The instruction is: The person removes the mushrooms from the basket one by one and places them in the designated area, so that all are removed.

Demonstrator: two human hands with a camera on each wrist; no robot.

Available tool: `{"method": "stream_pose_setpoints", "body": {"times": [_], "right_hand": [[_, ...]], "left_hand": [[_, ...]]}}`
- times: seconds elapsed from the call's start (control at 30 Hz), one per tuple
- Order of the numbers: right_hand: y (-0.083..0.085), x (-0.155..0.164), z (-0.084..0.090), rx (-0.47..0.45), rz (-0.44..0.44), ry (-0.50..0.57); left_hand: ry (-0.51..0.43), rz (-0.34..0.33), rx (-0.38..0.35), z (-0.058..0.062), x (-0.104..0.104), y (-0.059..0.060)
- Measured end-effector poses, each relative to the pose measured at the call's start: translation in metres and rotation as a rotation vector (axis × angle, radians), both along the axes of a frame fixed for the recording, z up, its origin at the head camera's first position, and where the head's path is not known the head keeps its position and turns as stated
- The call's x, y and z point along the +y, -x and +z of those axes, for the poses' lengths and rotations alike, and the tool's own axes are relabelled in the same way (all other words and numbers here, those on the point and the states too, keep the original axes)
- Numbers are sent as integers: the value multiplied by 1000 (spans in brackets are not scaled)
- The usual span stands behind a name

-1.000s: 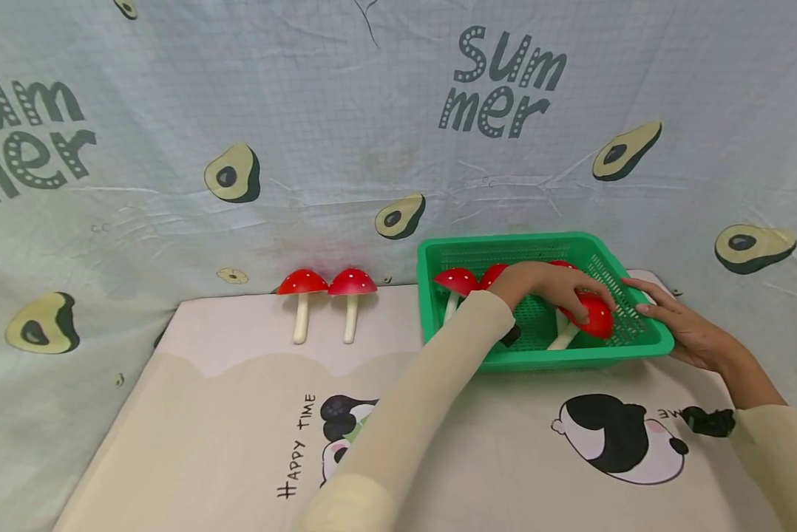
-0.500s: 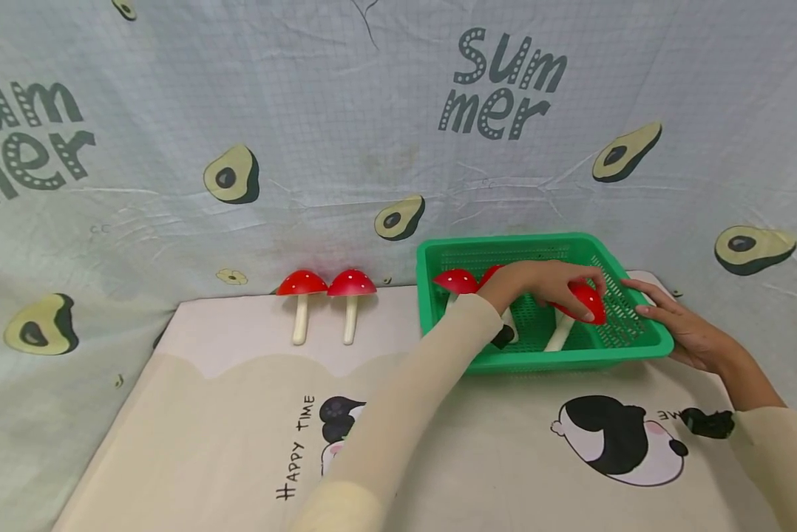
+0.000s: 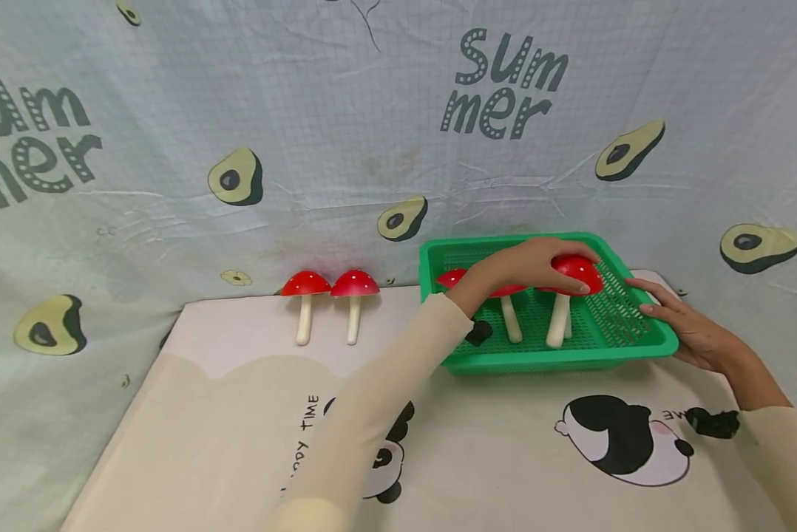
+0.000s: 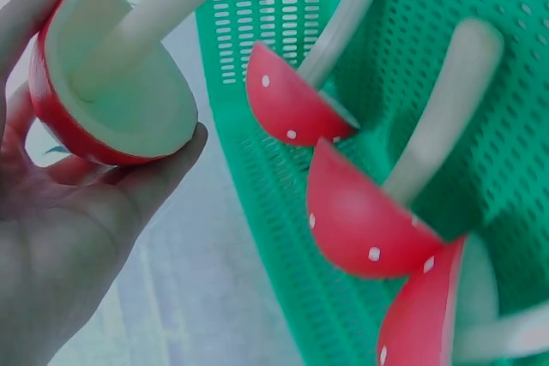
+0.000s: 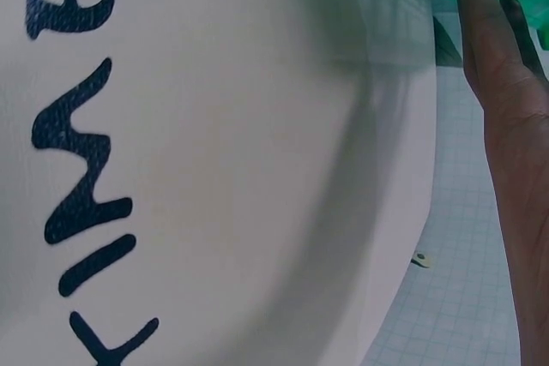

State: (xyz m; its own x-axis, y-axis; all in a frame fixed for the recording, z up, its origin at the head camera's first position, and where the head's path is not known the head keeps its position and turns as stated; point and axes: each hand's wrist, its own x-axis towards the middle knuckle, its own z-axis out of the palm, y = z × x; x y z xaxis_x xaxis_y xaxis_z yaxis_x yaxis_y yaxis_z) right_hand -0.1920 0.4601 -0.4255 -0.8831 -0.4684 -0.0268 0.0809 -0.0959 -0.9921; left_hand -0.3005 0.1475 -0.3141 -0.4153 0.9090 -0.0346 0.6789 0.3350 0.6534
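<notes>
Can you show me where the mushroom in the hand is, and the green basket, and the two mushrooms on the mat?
held mushroom (image 3: 574, 267), head view, on its red cap.
green basket (image 3: 558, 361), head view, on its near rim.
two mushrooms on the mat (image 3: 354, 283), head view, on the right one's cap.

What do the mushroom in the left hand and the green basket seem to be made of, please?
Mushroom: probably moulded plastic or foam; smooth glossy red cap with white dots, matte cream underside and stem.
Green basket: most likely rigid plastic; evenly perforated walls with a slight sheen.
</notes>
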Motion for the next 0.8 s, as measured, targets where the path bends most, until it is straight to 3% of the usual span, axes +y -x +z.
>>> {"method": "stream_pose_setpoints", "body": {"times": [0.27, 0.63, 0.8], "right_hand": [[0, -1, 0, -4, 1, 6], [-3, 0, 0, -12, 1, 19], [-3, 0, 1, -10, 0, 20]], "left_hand": [[-22, 21, 3, 12, -31, -8], [-71, 43, 56, 18, -57, -13], [-119, 61, 45, 23, -71, -15]]}}
